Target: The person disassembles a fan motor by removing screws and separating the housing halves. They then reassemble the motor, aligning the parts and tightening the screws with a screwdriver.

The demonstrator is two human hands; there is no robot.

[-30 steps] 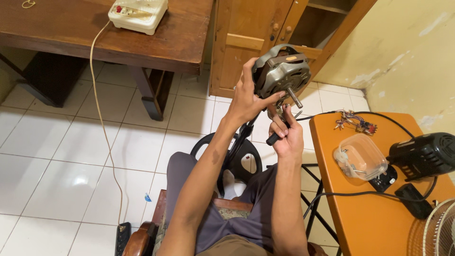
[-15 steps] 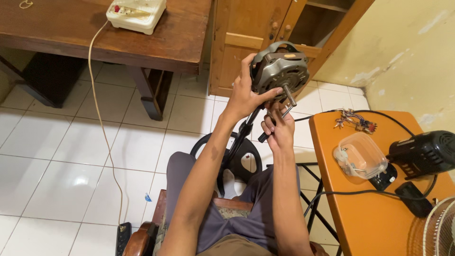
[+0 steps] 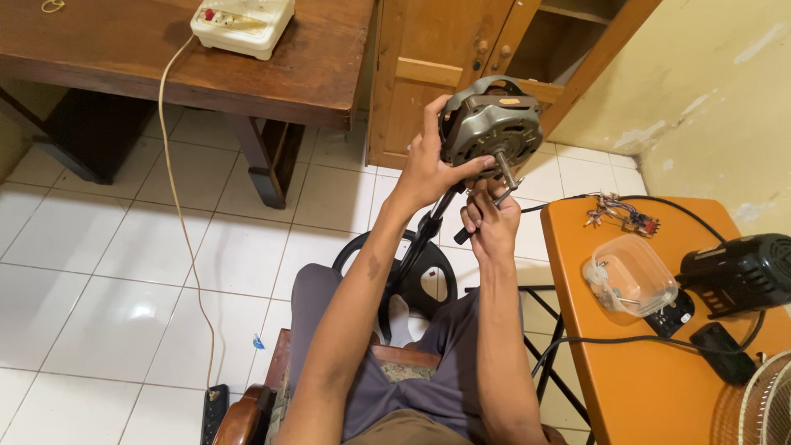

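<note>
The person sits in a wooden chair [image 3: 247,416] over a floor of white tiles [image 3: 99,272], arms raised in front of them. The left hand [image 3: 428,169] grips a grey electric motor [image 3: 490,124] by its near side, fingers spread and wrapped around the housing, holding it up in the air in front of a wooden cabinet [image 3: 461,58]. A steel shaft sticks out of the motor toward the person. Just below it, the right hand [image 3: 490,218] is closed around a dark-handled tool [image 3: 478,218], fingers curled together on the handle; the tip meets the motor near the shaft, though I cannot tell exactly where it touches.

Under the hands a black round stand base [image 3: 420,272] rests on the tiles, its pole rising toward the motor.

To the right stands an orange table [image 3: 659,379]. On it lie a clear plastic container [image 3: 630,276], a small bundle of coloured wires [image 3: 622,216], a black motor housing [image 3: 737,272] and a black cable [image 3: 626,338] looping across the top. A white wire fan grille [image 3: 770,400] shows at the lower right corner.

At upper left is a dark wooden table [image 3: 165,58] bearing a cream power strip [image 3: 243,23], whose pale cord [image 3: 177,214] trails down across the tiles. The wall [image 3: 709,91] on the right is yellowish and scuffed.
</note>
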